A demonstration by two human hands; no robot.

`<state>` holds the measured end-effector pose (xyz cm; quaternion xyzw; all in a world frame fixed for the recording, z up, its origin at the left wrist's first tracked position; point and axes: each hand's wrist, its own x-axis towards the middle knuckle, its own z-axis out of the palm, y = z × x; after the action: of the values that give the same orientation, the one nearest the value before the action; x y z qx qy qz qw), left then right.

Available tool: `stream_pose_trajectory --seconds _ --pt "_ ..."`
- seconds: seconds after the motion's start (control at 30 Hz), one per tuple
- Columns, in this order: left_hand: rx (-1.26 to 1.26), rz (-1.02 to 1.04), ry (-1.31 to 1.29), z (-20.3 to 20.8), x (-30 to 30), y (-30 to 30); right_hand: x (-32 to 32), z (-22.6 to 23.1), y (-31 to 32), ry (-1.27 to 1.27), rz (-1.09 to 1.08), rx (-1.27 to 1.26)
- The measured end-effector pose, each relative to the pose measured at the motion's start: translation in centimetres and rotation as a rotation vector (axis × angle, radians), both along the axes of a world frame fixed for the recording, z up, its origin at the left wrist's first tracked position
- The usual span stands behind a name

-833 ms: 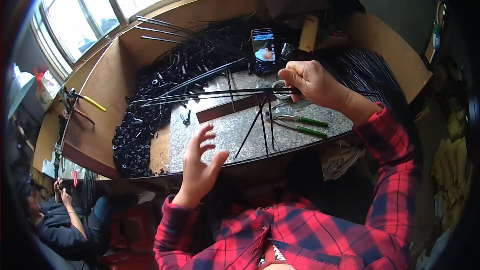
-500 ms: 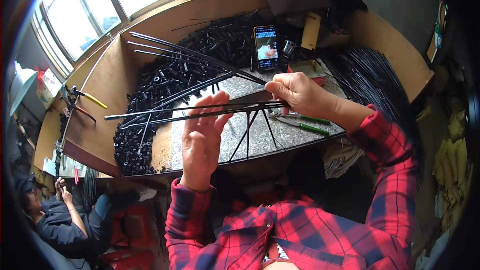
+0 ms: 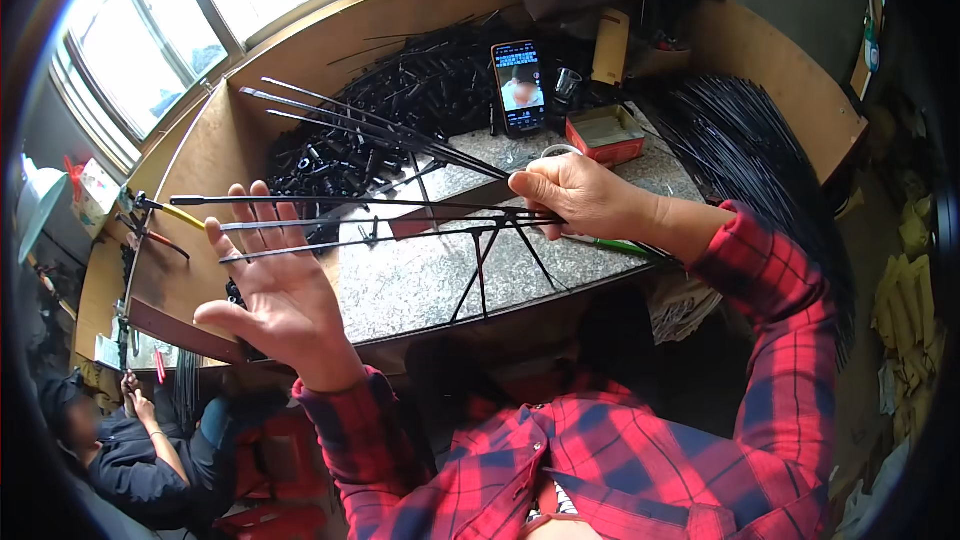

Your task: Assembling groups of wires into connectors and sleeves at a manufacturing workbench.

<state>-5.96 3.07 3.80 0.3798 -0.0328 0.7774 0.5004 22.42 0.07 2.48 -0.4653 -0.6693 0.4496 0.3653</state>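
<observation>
My right hand (image 3: pixel 580 198) is closed around the gathered ends of several thin black umbrella ribs (image 3: pixel 400 204). The ribs fan out leftward over the speckled grey work surface (image 3: pixel 400 290), and short hinged struts (image 3: pixel 470 280) hang from them near my fist. My left hand (image 3: pixel 280 290) is open, palm up with fingers spread, by the far tips of the lower ribs. Those tips cross in front of its fingers, and it grips nothing. Partly hidden below my right wrist lies a green-handled tool (image 3: pixel 620 246).
Behind the ribs lies a heap of small black parts (image 3: pixel 400 90). A phone (image 3: pixel 518 90) stands upright near a clear cup (image 3: pixel 567 83) and a red tin (image 3: pixel 605 150). Long black rods (image 3: pixel 740 140) lie at right. Wooden walls (image 3: pixel 190 160) edge the bench. Another person (image 3: pixel 150 450) sits at lower left.
My left hand has moved left along the ribs toward their tips and turned palm up, fingers spreading. My right hand keeps its hold; the view has shifted slightly.
</observation>
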Motion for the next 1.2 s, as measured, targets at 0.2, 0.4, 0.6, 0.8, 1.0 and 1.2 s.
stream_pose_trajectory --seconds 0.2,0.4,0.6,0.8,1.0,1.2 --pt "-0.09 0.126 0.549 -5.4 0.3 3.8 -1.1 0.6 -0.5 0.002 0.097 0.002" --pt "0.004 0.01 0.797 -4.8 4.2 1.5 -3.3 2.0 -1.7 -0.13 0.145 0.053" --pt "0.012 0.126 0.843 -4.2 4.7 0.8 -4.2 2.0 -1.5 -0.018 0.129 0.082" --pt "0.112 0.204 1.233 -4.6 4.9 -2.4 -4.8 2.2 -1.5 0.053 0.116 0.16" --pt "0.104 0.328 1.32 -4.9 6.8 -3.3 -5.4 1.2 -0.9 -0.052 0.077 0.357" --pt "0.018 0.317 1.069 -4.6 6.9 -3.3 -5.5 0.4 -3.6 0.077 0.081 0.359"
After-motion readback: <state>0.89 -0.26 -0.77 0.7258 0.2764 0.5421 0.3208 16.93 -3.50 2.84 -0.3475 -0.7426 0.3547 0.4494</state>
